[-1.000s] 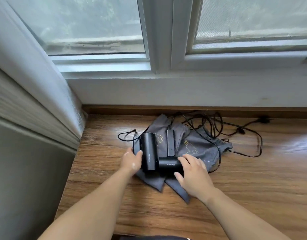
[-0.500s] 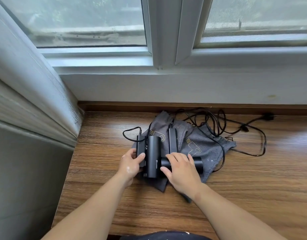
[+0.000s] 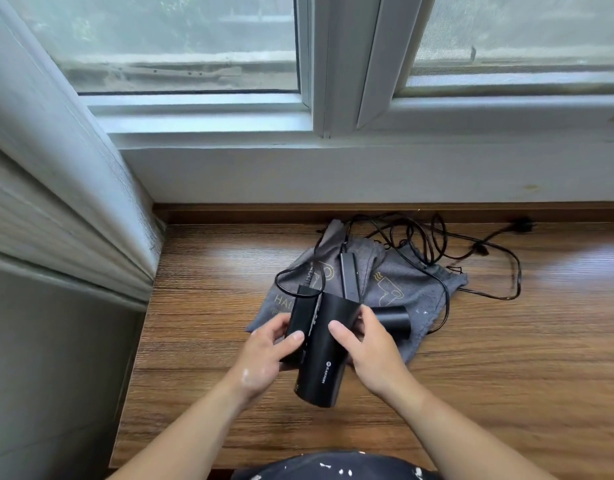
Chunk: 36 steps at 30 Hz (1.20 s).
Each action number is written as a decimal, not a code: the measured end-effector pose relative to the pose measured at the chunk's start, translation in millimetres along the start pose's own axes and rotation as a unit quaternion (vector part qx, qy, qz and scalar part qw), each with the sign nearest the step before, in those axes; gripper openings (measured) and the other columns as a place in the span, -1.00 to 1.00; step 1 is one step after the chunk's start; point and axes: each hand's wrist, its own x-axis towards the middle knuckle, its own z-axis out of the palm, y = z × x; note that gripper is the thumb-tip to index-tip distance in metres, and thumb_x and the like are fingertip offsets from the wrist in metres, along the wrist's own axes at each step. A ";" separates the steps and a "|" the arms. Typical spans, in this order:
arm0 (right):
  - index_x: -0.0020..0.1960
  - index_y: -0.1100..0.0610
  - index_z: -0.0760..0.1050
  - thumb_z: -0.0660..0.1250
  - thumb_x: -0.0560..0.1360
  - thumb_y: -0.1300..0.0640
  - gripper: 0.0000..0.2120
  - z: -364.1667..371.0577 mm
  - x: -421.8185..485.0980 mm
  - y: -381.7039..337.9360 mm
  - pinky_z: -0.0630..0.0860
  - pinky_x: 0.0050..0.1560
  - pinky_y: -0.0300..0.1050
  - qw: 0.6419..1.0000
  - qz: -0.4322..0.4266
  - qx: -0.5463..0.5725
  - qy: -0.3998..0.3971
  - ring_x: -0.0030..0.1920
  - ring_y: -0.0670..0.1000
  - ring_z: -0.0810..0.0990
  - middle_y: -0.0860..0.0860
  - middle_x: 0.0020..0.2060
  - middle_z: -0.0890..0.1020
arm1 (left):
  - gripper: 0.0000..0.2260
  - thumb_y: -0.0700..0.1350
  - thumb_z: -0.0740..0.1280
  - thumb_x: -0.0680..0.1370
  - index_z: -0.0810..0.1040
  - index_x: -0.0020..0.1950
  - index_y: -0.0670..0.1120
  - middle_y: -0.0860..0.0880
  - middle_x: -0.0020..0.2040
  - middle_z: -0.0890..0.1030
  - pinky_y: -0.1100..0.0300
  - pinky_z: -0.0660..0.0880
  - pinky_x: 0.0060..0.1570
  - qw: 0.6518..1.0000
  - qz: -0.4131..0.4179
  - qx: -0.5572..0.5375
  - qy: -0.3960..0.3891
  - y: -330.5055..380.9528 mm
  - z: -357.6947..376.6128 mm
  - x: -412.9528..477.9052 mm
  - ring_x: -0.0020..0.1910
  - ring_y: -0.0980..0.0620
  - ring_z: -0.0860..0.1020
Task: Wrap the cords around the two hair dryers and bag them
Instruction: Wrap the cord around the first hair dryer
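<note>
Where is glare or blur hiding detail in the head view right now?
Head view: pale glare patches on the wooden sill either side of the grey bag; wide-angle bending of the window frame; held hair dryer sharp, logo legible; far plug soft.

A: What's lifted?
B: The black dryer [image 3: 321,355], handle folded, tilted; the other dryer [image 3: 392,318] lies on the grey bags [image 3: 414,292]
A: And the cords [image 3: 437,244]?
B: Loose, tangled behind the bags
</note>
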 end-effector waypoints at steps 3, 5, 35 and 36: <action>0.21 -0.04 0.52 0.56 0.36 -0.12 -0.52 0.6 -3.9 -3.9 0.68 0.05 0.26 0.988 0.057 0.143 0.013 0.11 0.03 0.70 0.03 0.11 0.70 | -0.58 0.01 0.37 0.55 0.52 0.42 0.04 -0.04 0.29 0.68 0.00 0.58 0.28 0.995 0.014 0.086 -0.050 9.5 0.5 -4.1 0.29 -0.04 0.63; 0.20 0.04 0.48 0.58 0.41 0.06 -0.57 2.9 -8.6 -7.6 0.70 -0.04 0.23 0.979 0.062 0.192 0.019 0.04 0.06 0.72 0.10 0.08 0.68 | -0.33 0.19 0.44 0.46 0.33 0.54 0.17 0.11 0.39 0.54 0.12 0.48 0.36 0.968 0.055 0.241 -0.048 19.7 5.1 -7.4 0.35 0.13 0.53; -0.11 -0.04 0.73 0.54 0.47 0.21 -0.85 -20.0 4.8 -87.5 0.56 -0.08 -0.30 0.949 -0.274 -0.061 0.141 -0.18 -0.20 0.67 -0.20 -0.24 0.73 | 0.01 0.20 0.48 0.20 0.21 0.60 0.02 0.10 0.36 0.40 0.20 0.42 0.18 0.820 0.245 0.489 0.166 5.2 -25.4 -22.2 0.21 0.07 0.34; -0.12 -0.08 0.71 0.52 0.48 0.22 -0.81 -29.0 4.7 -89.6 0.54 -0.10 -0.35 0.956 -0.260 -0.033 0.132 -0.20 -0.20 0.67 -0.21 -0.27 0.73 | 0.01 0.18 0.49 0.18 0.22 0.59 0.03 0.10 0.35 0.40 0.20 0.41 0.20 0.829 0.242 0.474 0.172 4.8 -29.8 -21.3 0.22 0.08 0.35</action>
